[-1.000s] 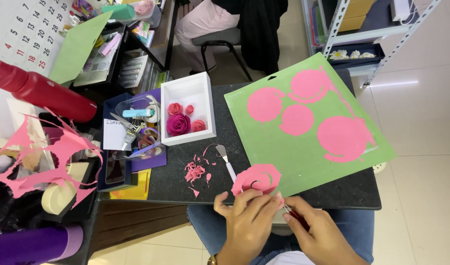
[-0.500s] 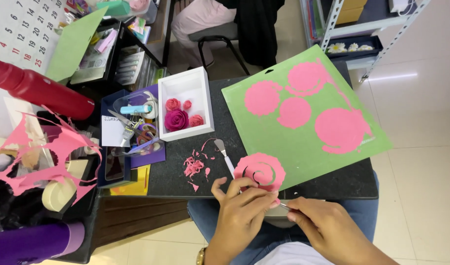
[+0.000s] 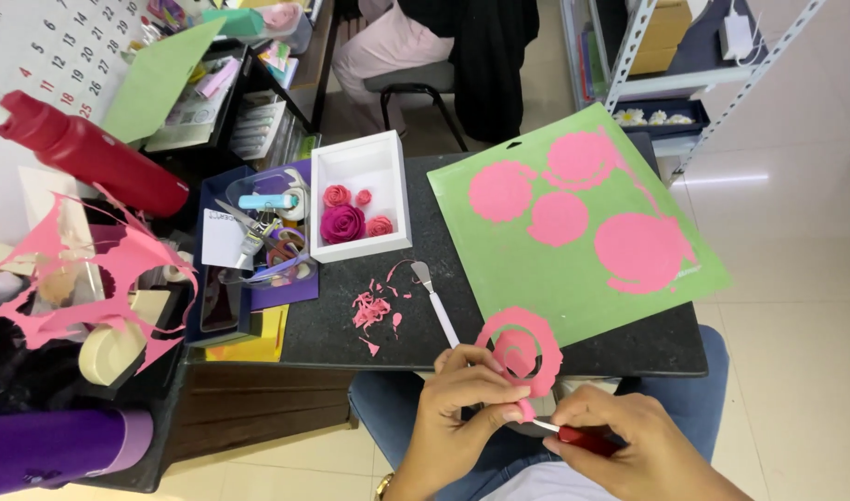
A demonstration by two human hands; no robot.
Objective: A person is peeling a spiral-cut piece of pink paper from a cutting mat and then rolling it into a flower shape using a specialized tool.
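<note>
— What have the hands got hold of?

— The left hand [image 3: 467,394] pinches the end of a pink paper spiral [image 3: 521,353] between thumb and fingertips, closed snugly on it. The right hand [image 3: 629,441] is curled tight around a red-handled tool [image 3: 583,438], whose thin pale tip meets the paper just where the left fingers grip.

— And where is the spiral?

— At the near edge of the black table [image 3: 351,325], held up off it, just near of the green cutting mat [image 3: 573,213].

— What lies on the mat?

— Several more pink paper rounds [image 3: 557,218], flat, spread across it.

— Anything close to the hands?

— A white-handled spatula [image 3: 436,306] lies on the table just far of the left hand, with pink paper scraps [image 3: 374,311] to its left. Farther off stands a white box [image 3: 362,197] holding rolled paper roses [image 3: 343,223], some pink, one darker magenta.

— And far left?

— A red bottle [image 3: 91,158], lying at a slant.
</note>
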